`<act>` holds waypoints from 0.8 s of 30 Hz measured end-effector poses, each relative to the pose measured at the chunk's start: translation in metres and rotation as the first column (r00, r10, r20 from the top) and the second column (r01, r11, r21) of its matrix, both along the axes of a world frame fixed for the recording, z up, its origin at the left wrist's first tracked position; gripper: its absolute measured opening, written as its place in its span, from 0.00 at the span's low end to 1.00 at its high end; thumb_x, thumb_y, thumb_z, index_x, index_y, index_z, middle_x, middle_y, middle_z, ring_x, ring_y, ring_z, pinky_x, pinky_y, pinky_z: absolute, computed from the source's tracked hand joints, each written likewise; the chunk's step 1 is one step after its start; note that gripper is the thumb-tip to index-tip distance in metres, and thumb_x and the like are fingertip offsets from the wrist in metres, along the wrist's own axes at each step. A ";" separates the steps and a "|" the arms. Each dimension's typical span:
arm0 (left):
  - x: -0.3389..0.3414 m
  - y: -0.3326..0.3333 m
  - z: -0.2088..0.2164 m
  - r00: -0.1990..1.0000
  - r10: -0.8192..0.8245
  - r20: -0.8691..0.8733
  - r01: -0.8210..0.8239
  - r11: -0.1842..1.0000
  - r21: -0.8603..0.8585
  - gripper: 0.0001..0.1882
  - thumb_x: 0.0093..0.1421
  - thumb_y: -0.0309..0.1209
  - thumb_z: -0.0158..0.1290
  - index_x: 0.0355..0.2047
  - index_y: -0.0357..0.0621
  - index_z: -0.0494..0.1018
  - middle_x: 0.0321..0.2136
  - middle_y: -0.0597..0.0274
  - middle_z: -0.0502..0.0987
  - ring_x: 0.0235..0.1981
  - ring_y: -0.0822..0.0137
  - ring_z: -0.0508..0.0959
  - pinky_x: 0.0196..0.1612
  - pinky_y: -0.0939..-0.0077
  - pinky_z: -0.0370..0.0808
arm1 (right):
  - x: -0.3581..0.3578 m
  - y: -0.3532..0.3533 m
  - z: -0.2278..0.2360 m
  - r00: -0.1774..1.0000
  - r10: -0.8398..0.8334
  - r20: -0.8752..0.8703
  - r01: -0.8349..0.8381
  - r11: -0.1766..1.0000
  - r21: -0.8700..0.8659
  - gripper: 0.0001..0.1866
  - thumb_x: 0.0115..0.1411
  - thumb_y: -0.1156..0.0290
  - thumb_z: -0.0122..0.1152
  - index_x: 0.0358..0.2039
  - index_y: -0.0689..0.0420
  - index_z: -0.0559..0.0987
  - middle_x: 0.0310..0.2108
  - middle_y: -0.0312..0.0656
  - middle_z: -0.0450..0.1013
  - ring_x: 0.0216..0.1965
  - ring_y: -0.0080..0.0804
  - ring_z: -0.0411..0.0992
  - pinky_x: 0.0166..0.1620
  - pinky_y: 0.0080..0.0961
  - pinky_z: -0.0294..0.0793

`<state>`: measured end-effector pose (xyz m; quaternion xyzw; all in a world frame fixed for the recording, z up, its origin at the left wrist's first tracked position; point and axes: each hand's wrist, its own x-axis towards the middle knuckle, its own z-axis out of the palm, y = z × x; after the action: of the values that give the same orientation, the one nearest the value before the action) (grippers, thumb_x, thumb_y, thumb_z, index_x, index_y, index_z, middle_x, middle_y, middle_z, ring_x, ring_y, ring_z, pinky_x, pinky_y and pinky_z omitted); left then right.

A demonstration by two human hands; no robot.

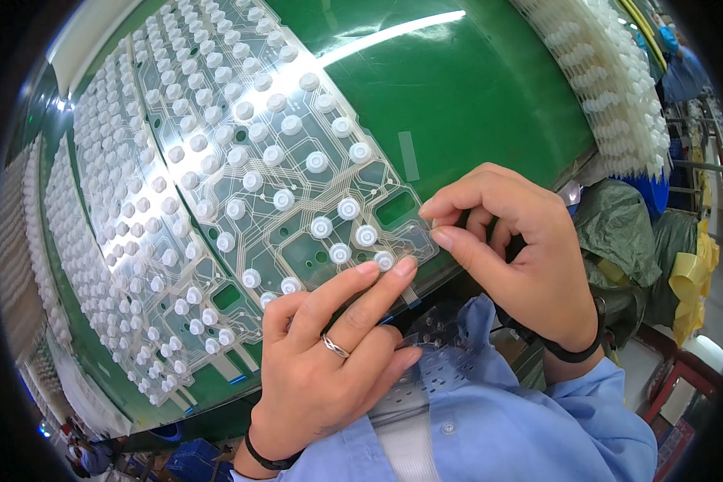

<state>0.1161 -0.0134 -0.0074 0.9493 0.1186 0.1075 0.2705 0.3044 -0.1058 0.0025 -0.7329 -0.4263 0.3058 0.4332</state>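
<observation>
A clear keyboard membrane sheet [301, 181] with printed traces and white rubber domes lies on the green tabletop. My left hand [329, 353], with a ring on one finger, rests at the sheet's near edge. Its index and middle fingertips lie stretched out beside a white dome [383, 260]. At the sheet's right corner, my right hand [510, 241] pinches thumb and forefinger together. Whatever sits between those fingertips is too small and clear to make out. A transparent perforated film [438, 341] hangs below the table edge, next to my left thumb.
More domed membrane sheets [136, 209] spread to the left, with blue-tipped tails [237, 377] at the near edge. Stacks of white domed sheets [610, 88] stand at the far right. A strip of clear tape [409, 156] sticks to the green tabletop [474, 88]. Dark green bags [618, 233] crowd the right side.
</observation>
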 end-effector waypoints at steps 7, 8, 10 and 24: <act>0.001 -0.001 0.000 1.000 0.001 0.006 -0.001 1.000 0.000 0.12 0.48 0.41 0.60 0.20 0.48 0.73 0.51 0.62 0.77 0.50 0.59 0.73 0.45 0.68 0.63 | -0.002 0.001 -0.008 0.839 0.064 0.541 -0.123 0.990 0.074 0.11 0.49 0.81 0.64 0.35 0.61 0.79 0.27 0.41 0.70 0.21 0.29 0.65 0.23 0.22 0.62; 0.001 -0.001 -0.001 1.000 0.007 0.010 -0.007 1.000 -0.004 0.12 0.48 0.40 0.60 0.20 0.48 0.73 0.50 0.62 0.77 0.50 0.59 0.73 0.45 0.68 0.63 | -0.002 0.005 -0.009 0.817 0.042 0.575 -0.104 0.992 0.076 0.12 0.49 0.80 0.65 0.36 0.61 0.78 0.26 0.41 0.69 0.21 0.32 0.64 0.24 0.23 0.62; 0.001 -0.001 0.000 1.000 0.015 0.026 -0.015 1.000 -0.006 0.11 0.48 0.40 0.61 0.20 0.48 0.73 0.50 0.62 0.77 0.50 0.59 0.73 0.45 0.68 0.63 | -0.001 0.008 -0.015 0.832 -0.037 0.553 -0.028 0.994 0.107 0.12 0.51 0.79 0.64 0.37 0.59 0.77 0.26 0.40 0.68 0.23 0.31 0.64 0.26 0.24 0.62; -0.034 -0.009 0.012 0.925 0.316 0.211 -0.282 0.943 -0.177 0.09 0.50 0.36 0.62 0.20 0.46 0.77 0.43 0.57 0.80 0.52 0.53 0.71 0.51 0.66 0.67 | -0.027 -0.057 0.018 0.952 0.220 -0.213 -0.205 0.975 0.092 0.19 0.55 0.78 0.65 0.48 0.63 0.74 0.38 0.46 0.75 0.37 0.30 0.75 0.41 0.24 0.74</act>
<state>0.0825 -0.0226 0.0045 0.8784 0.2367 0.2511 0.3305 0.2777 -0.1632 0.0209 -0.6288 -0.4619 0.4155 0.4676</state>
